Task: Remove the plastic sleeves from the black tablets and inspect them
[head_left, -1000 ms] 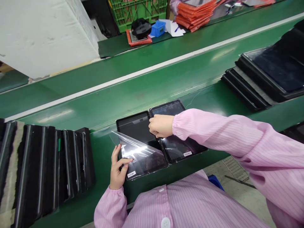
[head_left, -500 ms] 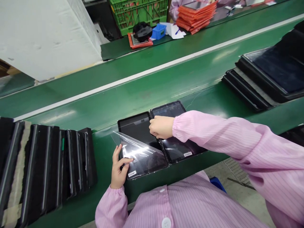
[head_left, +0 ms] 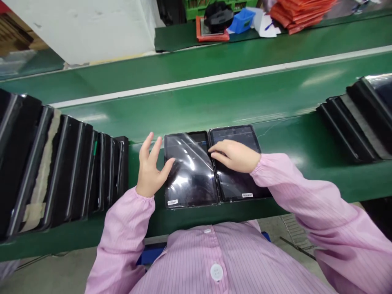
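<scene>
Film (head_left: 183, 161) now flat on tablet (head_left: 191, 183), long axis toward person

Place: factory assembly line | Evidence: green conveyor belt (head_left: 214, 98), stacked tablets (head_left: 349, 126)

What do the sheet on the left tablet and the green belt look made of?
The sheet looks like thin, clear, glossy plastic film: it shows bright glare, yet the dark tablet shows through. The belt looks like smooth rubber or PVC with a soft sheen; the look cannot settle which.
</scene>
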`<move>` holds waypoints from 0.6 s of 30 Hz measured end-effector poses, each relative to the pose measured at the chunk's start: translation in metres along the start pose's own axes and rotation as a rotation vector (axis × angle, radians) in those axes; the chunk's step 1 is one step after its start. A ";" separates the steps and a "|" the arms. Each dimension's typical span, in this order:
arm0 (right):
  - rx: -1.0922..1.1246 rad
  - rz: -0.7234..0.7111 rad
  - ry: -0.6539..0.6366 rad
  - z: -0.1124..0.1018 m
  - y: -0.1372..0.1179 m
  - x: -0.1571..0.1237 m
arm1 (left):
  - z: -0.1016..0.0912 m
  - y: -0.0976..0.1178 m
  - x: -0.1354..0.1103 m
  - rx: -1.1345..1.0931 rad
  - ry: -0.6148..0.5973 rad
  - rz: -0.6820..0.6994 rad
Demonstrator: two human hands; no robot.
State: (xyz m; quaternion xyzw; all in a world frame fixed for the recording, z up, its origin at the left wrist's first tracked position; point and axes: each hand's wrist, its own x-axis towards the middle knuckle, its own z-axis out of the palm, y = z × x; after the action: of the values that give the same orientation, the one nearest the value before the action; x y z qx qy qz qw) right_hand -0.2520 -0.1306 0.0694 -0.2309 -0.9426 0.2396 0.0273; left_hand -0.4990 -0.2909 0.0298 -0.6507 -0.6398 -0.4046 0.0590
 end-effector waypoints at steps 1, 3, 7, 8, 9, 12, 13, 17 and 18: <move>0.050 0.006 -0.027 0.006 -0.001 -0.005 | 0.005 -0.002 0.006 0.018 -0.049 -0.019; 0.130 0.030 -0.037 0.016 -0.006 -0.013 | 0.016 -0.009 0.012 0.043 -0.182 -0.070; 0.282 0.184 0.045 0.025 -0.024 -0.011 | 0.034 -0.029 0.016 0.055 -0.394 -0.226; 0.356 0.227 0.044 0.026 -0.029 -0.008 | 0.036 -0.034 0.016 0.052 -0.424 -0.267; 0.456 0.262 0.029 0.026 -0.035 -0.003 | 0.038 -0.037 0.017 0.045 -0.446 -0.303; 0.858 0.325 -0.047 0.026 -0.054 0.014 | 0.038 -0.042 0.018 0.014 -0.464 -0.380; 0.997 0.351 -0.052 0.026 -0.059 0.021 | 0.038 -0.042 0.018 0.005 -0.466 -0.403; 1.380 0.511 0.086 0.024 -0.066 0.048 | 0.036 -0.038 0.019 -0.033 -0.500 -0.501; 1.435 0.548 0.121 0.023 -0.065 0.053 | 0.036 -0.037 0.019 -0.050 -0.509 -0.527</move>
State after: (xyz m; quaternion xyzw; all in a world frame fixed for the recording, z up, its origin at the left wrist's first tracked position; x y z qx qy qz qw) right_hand -0.3306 -0.1677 0.0761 -0.3947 -0.4622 0.7775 0.1616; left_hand -0.5180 -0.2477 0.0010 -0.5448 -0.7694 -0.2467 -0.2243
